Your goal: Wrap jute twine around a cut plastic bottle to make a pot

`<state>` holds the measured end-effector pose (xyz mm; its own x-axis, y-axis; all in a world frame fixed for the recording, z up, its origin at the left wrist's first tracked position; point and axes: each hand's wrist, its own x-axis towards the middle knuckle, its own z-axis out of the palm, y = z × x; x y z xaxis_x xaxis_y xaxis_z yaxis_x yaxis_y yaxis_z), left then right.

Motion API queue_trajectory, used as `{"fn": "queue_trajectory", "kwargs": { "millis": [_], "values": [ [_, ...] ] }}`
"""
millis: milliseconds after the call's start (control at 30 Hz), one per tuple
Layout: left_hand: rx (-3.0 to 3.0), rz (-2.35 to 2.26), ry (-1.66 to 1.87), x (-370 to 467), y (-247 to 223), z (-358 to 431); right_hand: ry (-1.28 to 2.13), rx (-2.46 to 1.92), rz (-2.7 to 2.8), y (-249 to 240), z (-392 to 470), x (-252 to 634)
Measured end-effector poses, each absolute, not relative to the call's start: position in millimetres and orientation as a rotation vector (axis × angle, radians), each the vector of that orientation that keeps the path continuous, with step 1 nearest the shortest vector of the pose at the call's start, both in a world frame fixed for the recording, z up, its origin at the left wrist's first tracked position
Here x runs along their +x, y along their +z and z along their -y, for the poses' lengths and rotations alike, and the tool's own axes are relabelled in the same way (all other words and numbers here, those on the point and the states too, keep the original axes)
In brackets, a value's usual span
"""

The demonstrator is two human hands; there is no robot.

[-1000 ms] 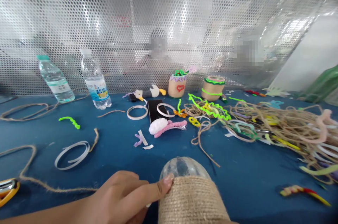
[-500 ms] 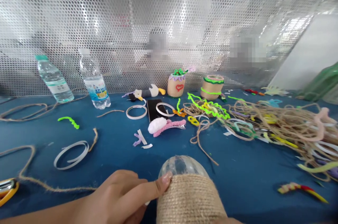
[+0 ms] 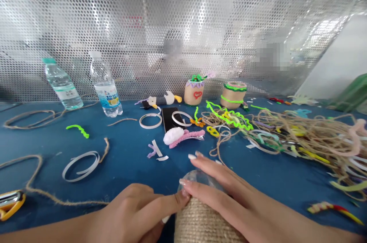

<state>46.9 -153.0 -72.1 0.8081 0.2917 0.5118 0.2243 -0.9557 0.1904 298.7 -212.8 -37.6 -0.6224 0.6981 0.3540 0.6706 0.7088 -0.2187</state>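
A clear plastic bottle (image 3: 197,176) wound with jute twine (image 3: 200,222) lies at the bottom centre, its rounded bare end facing away from me. My left hand (image 3: 134,212) is at its left side, fingers curled and one digit pressed on the edge of the winding. A loose strand of the twine runs from the left into this hand, where the fingers hide it. Across the top of the bottle lies my right hand (image 3: 229,193), its fingers stretched out and apart. One right fingertip is close to the left hand's pressing digit.
Two water bottles (image 3: 107,96) stand back left. Twine-wrapped pots (image 3: 194,94) stand by the perforated metal screen (image 3: 137,36). A phone (image 3: 169,119), tape rolls (image 3: 150,121) and a pink hair clip (image 3: 187,137) lie mid-table. Tangled twine (image 3: 309,132) spreads right; a yellow cutter (image 3: 11,204) is left.
My right hand has come up from the bottom edge and now lies over the bottle's end. My left hand keeps its place on the winding. The view has shifted slightly.
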Motion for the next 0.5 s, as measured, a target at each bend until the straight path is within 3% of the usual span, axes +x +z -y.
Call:
{"fn": "queue_trajectory", "kwargs": {
  "millis": [233, 367, 500],
  "values": [
    [2.943, -0.425, 0.817, 44, -75, 156, 0.704, -0.997, 2.37, -51, 202, 301],
    [2.929, -0.418, 0.861, 43, -81, 155, 0.871, -0.854, 2.253, -76, 193, 299],
    [2.893, -0.268, 1.135, 45, -92, 152, 0.959, -0.828, 2.106, -87, 198, 296]
  ]
}}
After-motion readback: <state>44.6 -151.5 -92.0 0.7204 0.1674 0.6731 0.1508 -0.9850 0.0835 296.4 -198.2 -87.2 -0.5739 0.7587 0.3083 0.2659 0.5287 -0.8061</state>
